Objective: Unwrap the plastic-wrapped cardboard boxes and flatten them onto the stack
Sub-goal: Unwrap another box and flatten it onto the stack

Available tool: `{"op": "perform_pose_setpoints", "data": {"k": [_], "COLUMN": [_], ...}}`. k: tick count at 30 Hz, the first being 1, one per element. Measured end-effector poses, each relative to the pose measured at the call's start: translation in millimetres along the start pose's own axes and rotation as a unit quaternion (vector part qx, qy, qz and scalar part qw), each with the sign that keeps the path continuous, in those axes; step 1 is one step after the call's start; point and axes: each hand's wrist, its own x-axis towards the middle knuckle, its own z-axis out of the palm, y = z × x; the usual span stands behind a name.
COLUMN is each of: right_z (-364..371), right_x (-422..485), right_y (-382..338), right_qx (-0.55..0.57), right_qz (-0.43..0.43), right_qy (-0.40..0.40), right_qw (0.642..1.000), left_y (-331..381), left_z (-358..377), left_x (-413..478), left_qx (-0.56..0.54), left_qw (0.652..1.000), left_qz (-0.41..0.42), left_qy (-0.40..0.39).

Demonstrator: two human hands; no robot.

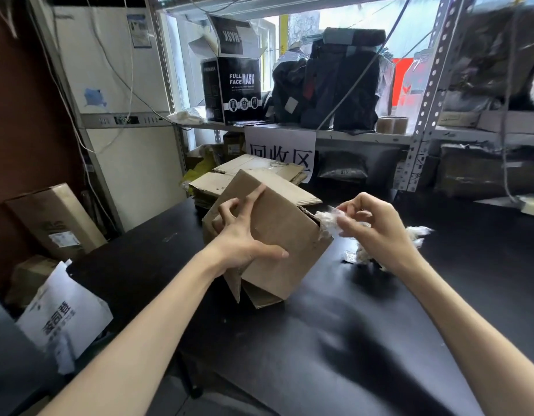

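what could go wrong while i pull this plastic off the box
1. The left hand grips the tilted cardboard box by spread fingers only; a hard tug from the right hand on the plastic wrap could twist it loose.
2. The wrap looks bunched at the box's edge, so it may tear and leave shreds stuck there.

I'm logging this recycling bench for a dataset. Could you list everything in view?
cardboard box: 1, brown, tilted on the table, centre
plastic wrap: whitish shreds, at the box's right corner and on the table at right
flattened cardboard stack: 1, brown, table's far edge behind the box
table: 1, black, foreground
mask box: 1, black, on the shelf, flap open
tape roll: 1, tan, shelf, right
paper sign: 1, white, hanging from shelf edge
tall carton: 1, brown, leaning at left
mailer bag: 1, white, lower left
left hand: 1, grips the box
right hand: 1, pinches the plastic wrap
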Motion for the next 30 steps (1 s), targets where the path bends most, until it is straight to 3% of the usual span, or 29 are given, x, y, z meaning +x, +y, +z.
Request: {"op": "perform_pose_setpoints", "data": {"k": [6,11,15,22,25,30], "right_z": [12,18,12,-4,-6,8], "right_x": [-5,-5,-7,0,1,-1], "right_y": [-8,-25,-30,-33,-27,-23], "right_qx": [0.029,0.056,0.151,0.195,0.162,0.039], "right_qz": [0.02,0.003,0.011,0.047,0.03,0.022], "right_qy": [0.059,0.069,0.058,0.045,0.081,0.06], "right_qw": [0.998,0.996,0.987,0.979,0.983,0.997], "left_y": [16,35,26,15,21,21], "left_z": [3,9,14,18,13,7], "left_x": [-7,-4,6,9,9,2], "left_qx": [0.023,0.026,0.033,-0.029,-0.075,-0.046], "left_qw": [0.998,0.988,0.977,0.949,0.942,0.976], "left_qz": [0.002,0.119,0.17,0.248,0.248,0.156], "left_qy": [0.064,0.094,0.128,0.193,0.215,0.142]}}
